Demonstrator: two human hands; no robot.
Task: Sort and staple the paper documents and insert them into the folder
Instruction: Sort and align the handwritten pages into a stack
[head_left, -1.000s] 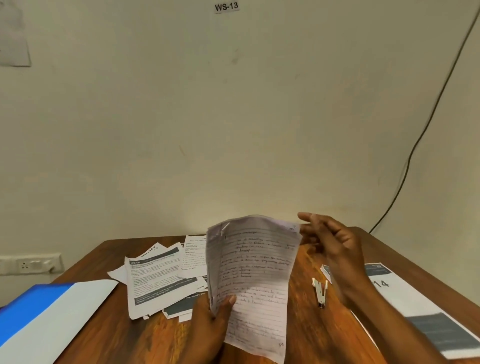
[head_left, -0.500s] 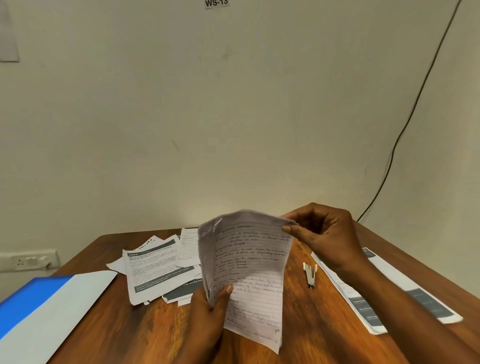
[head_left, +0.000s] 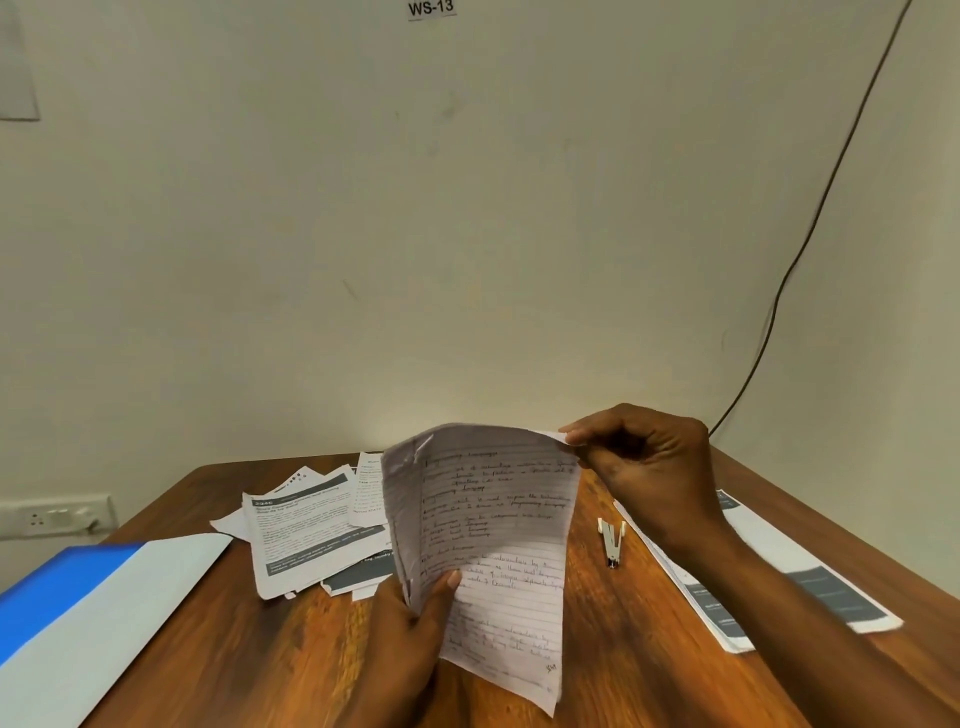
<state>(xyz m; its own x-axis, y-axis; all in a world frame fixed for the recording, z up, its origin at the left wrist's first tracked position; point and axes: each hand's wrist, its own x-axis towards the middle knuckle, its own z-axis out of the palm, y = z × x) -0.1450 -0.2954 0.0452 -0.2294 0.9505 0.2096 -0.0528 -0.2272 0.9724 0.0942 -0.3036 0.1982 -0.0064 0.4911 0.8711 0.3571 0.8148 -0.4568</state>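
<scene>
Head view — both hands (head_left: 644, 467) hold handwritten pages (head_left: 488, 530).

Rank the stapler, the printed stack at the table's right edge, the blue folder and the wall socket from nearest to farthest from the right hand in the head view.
From the right hand:
1. Printed stack, partly under the forearm, right edge.
2. Stapler, just left of the wrist.
3. Blue folder, far left corner.
4. Wall socket, on the left wall behind the folder.

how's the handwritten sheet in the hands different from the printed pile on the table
The handwritten sheets are lined, held upright and curved; the left hand grips their lower edge and the right hand pinches the top corner. The printed pile lies flat and fanned, untouched, with dark header bands. Both are white paper.
</scene>
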